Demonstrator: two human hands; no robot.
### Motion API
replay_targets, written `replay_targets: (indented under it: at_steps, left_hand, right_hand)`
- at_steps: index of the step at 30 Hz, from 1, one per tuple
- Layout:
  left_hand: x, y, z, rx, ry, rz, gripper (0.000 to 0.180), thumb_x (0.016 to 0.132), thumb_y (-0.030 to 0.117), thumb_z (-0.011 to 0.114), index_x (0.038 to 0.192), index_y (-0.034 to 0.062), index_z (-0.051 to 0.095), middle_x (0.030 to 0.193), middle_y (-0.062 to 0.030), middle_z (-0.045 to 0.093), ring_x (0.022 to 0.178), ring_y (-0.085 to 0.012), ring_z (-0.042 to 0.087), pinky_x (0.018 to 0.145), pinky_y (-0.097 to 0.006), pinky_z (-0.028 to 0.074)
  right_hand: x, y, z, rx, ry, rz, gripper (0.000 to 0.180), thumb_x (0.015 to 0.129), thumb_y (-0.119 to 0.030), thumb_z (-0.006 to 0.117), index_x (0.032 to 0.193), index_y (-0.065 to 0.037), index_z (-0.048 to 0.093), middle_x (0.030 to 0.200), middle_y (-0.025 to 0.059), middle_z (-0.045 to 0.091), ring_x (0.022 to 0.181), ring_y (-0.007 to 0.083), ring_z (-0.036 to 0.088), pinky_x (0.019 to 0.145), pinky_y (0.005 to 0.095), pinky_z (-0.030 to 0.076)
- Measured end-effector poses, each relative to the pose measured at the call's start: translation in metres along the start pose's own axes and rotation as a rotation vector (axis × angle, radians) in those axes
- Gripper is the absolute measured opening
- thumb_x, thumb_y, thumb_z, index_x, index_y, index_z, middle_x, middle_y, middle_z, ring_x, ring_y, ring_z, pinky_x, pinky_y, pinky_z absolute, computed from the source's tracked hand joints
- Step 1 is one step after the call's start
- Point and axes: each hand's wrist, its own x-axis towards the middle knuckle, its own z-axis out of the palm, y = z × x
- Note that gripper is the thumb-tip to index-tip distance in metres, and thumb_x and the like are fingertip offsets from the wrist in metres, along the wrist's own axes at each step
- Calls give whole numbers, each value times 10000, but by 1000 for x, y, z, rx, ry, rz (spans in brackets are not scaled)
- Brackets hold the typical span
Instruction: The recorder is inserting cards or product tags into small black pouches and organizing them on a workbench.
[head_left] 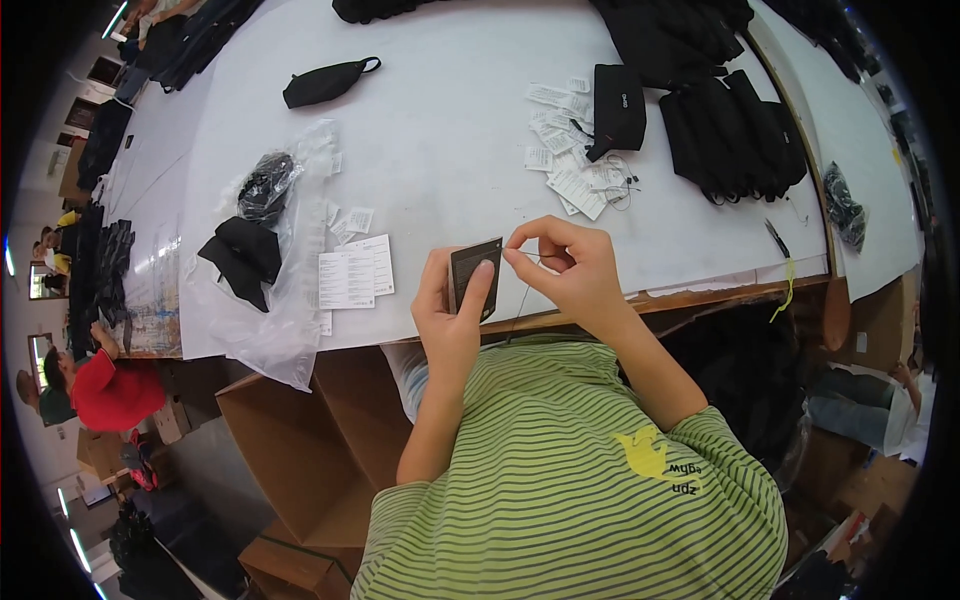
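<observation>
Black card [463, 268] sits tilted in the left hand [444, 306], held firmly, thumb across its face and fingers behind. Just beside it, the right hand [572, 266] pinches a thin dark cord [524, 298] between thumb and forefinger at the card's upper right corner; a length of the cord hangs below the pinch. Both hands are over the near edge of the white table [440, 130].

Near the grip, to its left, lie printed white slips [345, 280]. Left of those, a clear plastic bag [312, 235] spreads under a folded black pouch [247, 255]. Beyond the right hand is a heap of white labels [575, 187], with a zipped black pouch [619, 105] at its right side. Well to the right lie snips [776, 238] with a yellow tie [789, 290]. Farther off, up and right, black pouches [728, 140] lie in an overlapping row; up and left, a looped pouch [328, 85] lies alone.
</observation>
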Motion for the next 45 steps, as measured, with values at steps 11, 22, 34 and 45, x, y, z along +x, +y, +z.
replay_targets:
  at_steps: [11, 22, 34, 45]
  left_hand:
    - [2, -6, -9, 135, -80, 202, 115, 872, 61, 617, 931, -29, 655, 884, -58, 609, 801, -115, 545, 686, -222, 418]
    - [16, -17, -29, -128, -405, -206, 70, 917, 76, 568, 900, 9, 579, 793, 10, 581, 689, -36, 512, 611, -187, 393]
    - [156, -47, -37, 210, -597, -100, 180, 891, 185, 606, 925, 9, 604, 851, -62, 636, 708, -111, 571, 654, -240, 470]
    - [437, -75, -92, 1379, 201, -105, 547, 801, 361, 609, 1325, 287, 470, 1452, -49, 340, 1286, -413, 303, 936, -778, 139]
  right_hand:
    - [0, 3, -3, 178, -89, 128, 91, 797, -80, 704, 846, -49, 634, 567, -68, 443, 512, 16, 350, 498, 186, 278]
    - [1, 15, -8, 189, -379, 193, 111, 781, -115, 720, 817, -71, 626, 560, -61, 430, 513, 26, 351, 496, 205, 273]
    - [19, 81, -11, 993, -366, 709, 94, 909, -152, 560, 882, -67, 529, 524, -64, 397, 430, 7, 320, 427, 182, 254]
    - [-3, 162, -14, 1392, -171, 802, 69, 958, -133, 451, 944, -66, 447, 505, -63, 313, 369, 17, 259, 344, 171, 266]
